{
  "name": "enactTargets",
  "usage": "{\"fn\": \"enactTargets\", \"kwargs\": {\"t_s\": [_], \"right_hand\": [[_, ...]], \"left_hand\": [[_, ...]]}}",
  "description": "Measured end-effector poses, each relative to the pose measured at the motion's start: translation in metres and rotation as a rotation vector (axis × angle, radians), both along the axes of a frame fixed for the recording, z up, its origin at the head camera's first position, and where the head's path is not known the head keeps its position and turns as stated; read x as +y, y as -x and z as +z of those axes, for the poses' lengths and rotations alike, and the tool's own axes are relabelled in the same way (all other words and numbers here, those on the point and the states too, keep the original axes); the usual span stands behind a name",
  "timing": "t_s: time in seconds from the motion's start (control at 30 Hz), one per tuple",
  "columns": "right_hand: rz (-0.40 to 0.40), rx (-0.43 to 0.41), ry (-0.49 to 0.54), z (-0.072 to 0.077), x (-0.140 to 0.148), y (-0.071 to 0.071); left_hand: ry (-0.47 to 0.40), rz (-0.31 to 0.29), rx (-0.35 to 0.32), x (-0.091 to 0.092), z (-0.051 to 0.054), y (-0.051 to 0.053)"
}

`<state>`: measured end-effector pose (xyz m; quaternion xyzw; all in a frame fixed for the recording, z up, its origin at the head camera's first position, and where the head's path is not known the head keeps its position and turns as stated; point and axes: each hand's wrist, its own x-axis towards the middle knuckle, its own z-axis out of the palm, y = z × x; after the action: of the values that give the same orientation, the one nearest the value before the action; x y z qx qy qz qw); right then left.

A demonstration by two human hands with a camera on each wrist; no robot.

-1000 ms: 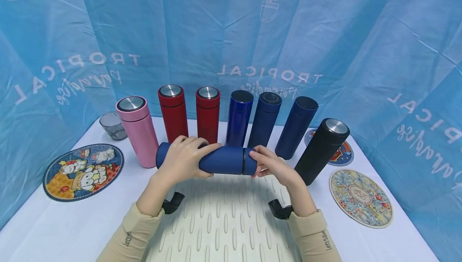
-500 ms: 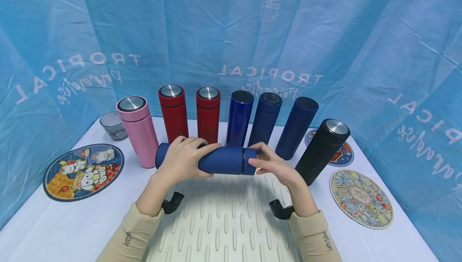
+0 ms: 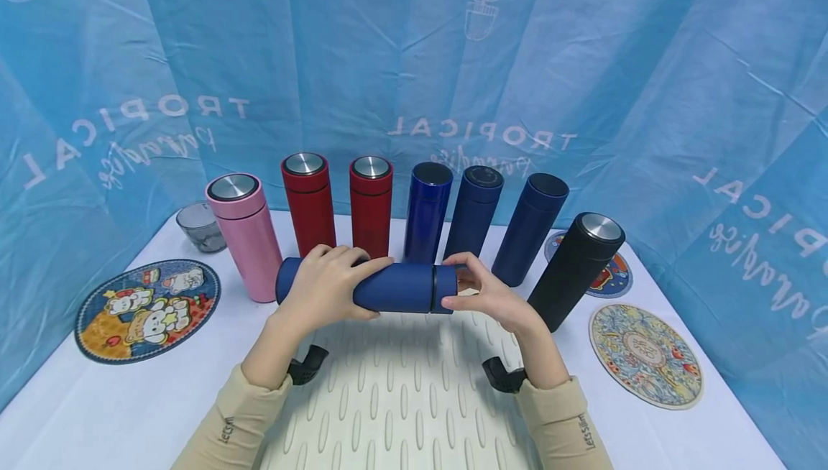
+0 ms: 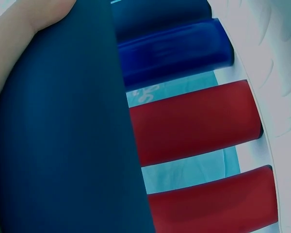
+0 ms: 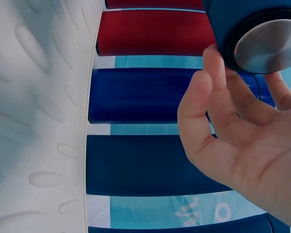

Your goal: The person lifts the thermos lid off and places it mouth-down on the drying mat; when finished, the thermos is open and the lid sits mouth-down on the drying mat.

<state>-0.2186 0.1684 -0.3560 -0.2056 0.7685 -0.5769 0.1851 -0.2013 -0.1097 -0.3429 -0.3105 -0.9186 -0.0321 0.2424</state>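
Observation:
A navy bottle (image 3: 404, 287) lies level in the air above the pale ridged surface, its dark seam and cap (image 3: 445, 289) toward the right. Around its body the left hand (image 3: 325, 284) is wrapped, thumb below and fingers over the top; in the left wrist view the bottle (image 4: 68, 126) fills much of the picture. At the cap end, the right hand (image 3: 494, 301) has thumb and index finger on the cap's edges. The right wrist view shows the cap's steel disc (image 5: 269, 46), with fingertips of the right hand (image 5: 247, 126) at its rim.
Behind the hands stand a pink bottle (image 3: 249, 240), two red bottles (image 3: 309, 211), several blue bottles (image 3: 530, 229) and a black bottle (image 3: 572, 276). A glass (image 3: 202, 227) is at back left. Round mats (image 3: 149, 312) lie at both sides; a blue curtain (image 3: 349, 60) hangs behind.
The right hand's fingers have shifted around the cap: the index finger is now more extended over its top and the thumb lower on its side. The left hand keeps its grip.

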Motion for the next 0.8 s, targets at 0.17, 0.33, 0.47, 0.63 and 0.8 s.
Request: {"fn": "enactTargets", "kwargs": {"t_s": [0.17, 0.33, 0.47, 0.63, 0.8], "right_hand": [[0.010, 0.025, -0.008, -0.0014, 0.0000, 0.0009], [0.014, 0.003, -0.014, -0.0003, 0.0005, 0.0002], [-0.017, -0.059, -0.026, 0.0019, 0.0013, 0.0011], [-0.092, -0.104, -0.085, 0.0020, 0.0014, 0.0038], [-0.090, -0.118, -0.083, -0.0002, 0.0007, 0.0053]], "left_hand": [[-0.003, -0.004, 0.003, -0.0002, -0.0005, 0.0002], [-0.010, -0.004, 0.012, -0.0009, -0.0005, 0.0014], [-0.013, -0.006, 0.033, -0.0012, 0.0011, 0.0016], [-0.007, -0.008, 0.045, -0.0015, 0.0021, 0.0013], [-0.003, -0.012, 0.042, -0.0019, 0.0008, 0.0010]]}}
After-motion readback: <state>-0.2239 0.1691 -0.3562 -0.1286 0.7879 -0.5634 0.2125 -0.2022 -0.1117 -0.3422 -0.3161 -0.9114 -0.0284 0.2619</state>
